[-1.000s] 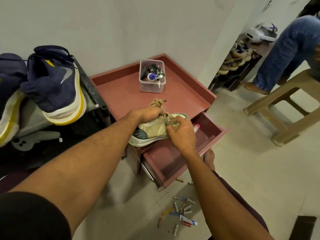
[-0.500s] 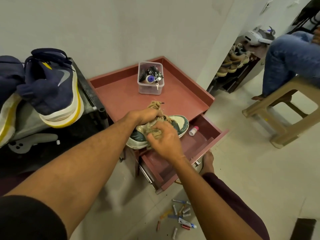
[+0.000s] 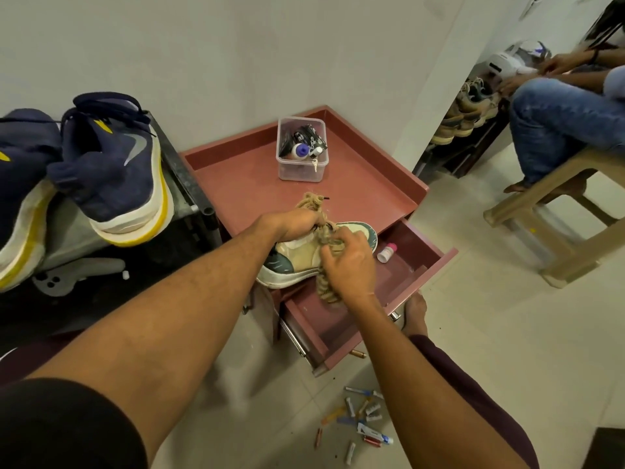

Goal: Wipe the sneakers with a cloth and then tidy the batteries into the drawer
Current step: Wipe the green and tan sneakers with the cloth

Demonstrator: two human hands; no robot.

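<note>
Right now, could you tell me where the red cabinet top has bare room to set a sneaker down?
Bare between the clear box and the black rack, and between box and right rim. The front edge is crowded: left hand, right hand, sneaker, cloth.

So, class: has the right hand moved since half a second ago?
Yes: the right hand, gripping the cloth, slid toward the toe of the sneaker, nearer the pink-capped bottle.

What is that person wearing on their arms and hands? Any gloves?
No gloves: the left grip and right grip are bare. The left forearm and right forearm are bare too. A black short sleeve covers the left upper arm, and a thin thread circles the right wrist.
</note>
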